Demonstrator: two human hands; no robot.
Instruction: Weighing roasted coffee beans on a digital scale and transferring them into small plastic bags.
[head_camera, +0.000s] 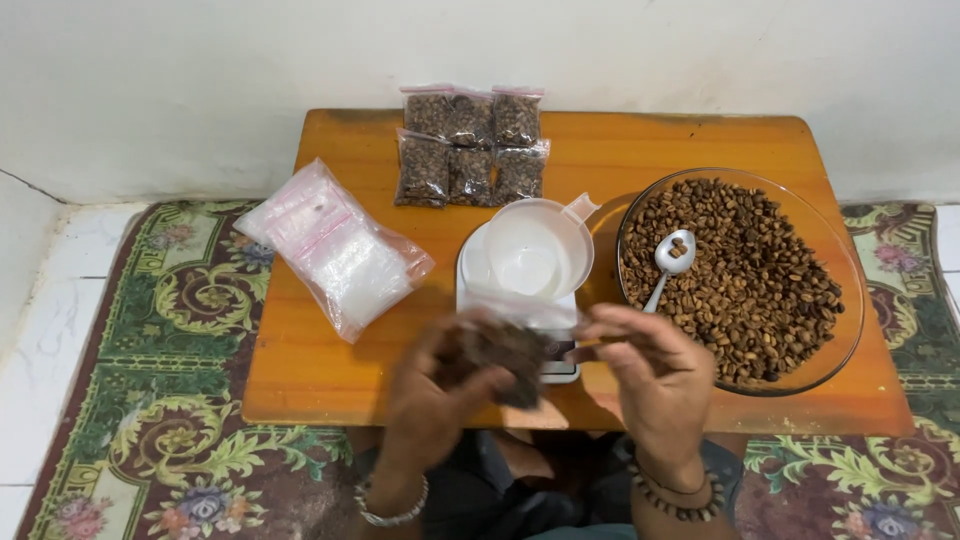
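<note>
Both hands work one small clear bag of coffee beans (505, 355), held just in front of the white scale (520, 300), near edge of the low wooden table (330, 390). Left hand (435, 395) is curled round the bag's body, fingers closed on it; right hand (650, 365) pinches the top strip w/ thumb and fingertips (motion blur here, so can't tell if the zip is closed). On the scale sits an empty white measuring cup (535, 250). Right of the scale: glass bowl (835, 250) full of beans, a metal spoon (672, 255) lying in it w/ a few beans on it. Behind the scale, six filled bags (470, 145) in two rows. Left of the scale, a stack of empty zip bags (335, 245). Judging by the grip, it looks like sealing: best to keep the bag upright, beans settled low, squeeze air out, then run the pinch along the strip end to end so no bean catches in the zip.
</note>
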